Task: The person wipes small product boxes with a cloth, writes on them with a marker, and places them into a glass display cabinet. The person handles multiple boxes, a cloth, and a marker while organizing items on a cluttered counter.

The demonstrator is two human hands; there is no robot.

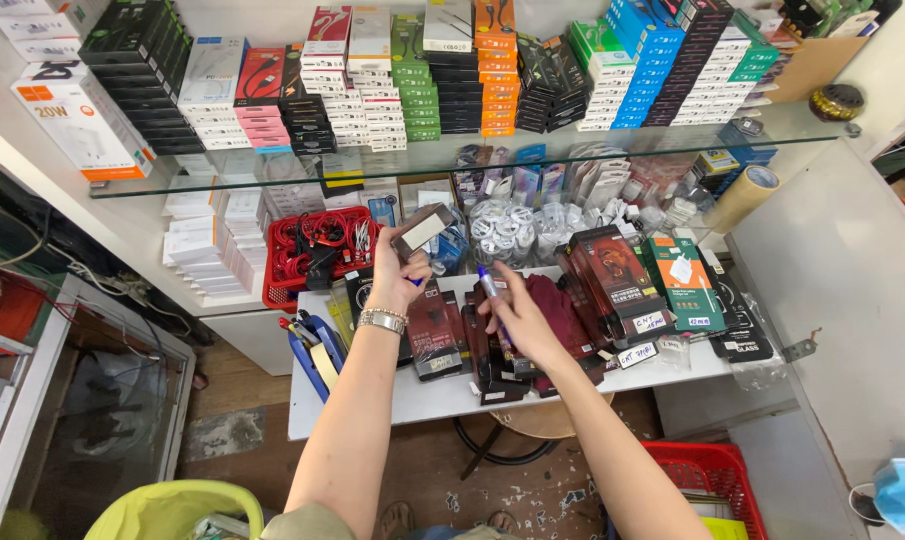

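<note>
**Shop counter — two hands, pen and small box**

Nearest: a yellow-green bin [173, 508] at the lower left and a red basket [711, 480] at the lower right, with bare floor between them.

Right hand [518, 320] — fingers closed round a blue-capped pen [490, 285]. The pen's long axis runs near upright, leaning slightly left, cap end pointing up and away over the table.

Left hand [395, 280], a metal watch [382, 320] at its wrist — fingers clamped on a small flat box [422, 231], dark-edged with a pale face, raised above the white table [373, 400]. Its long axis tilts up to the right.

Table: flat dark packets [438, 335] crowd the middle; its front strip is bare.

Beyond: a red crate of cables [318, 250], then a glass shelf [453, 160] carrying stacked coloured boxes [393, 80].
</note>
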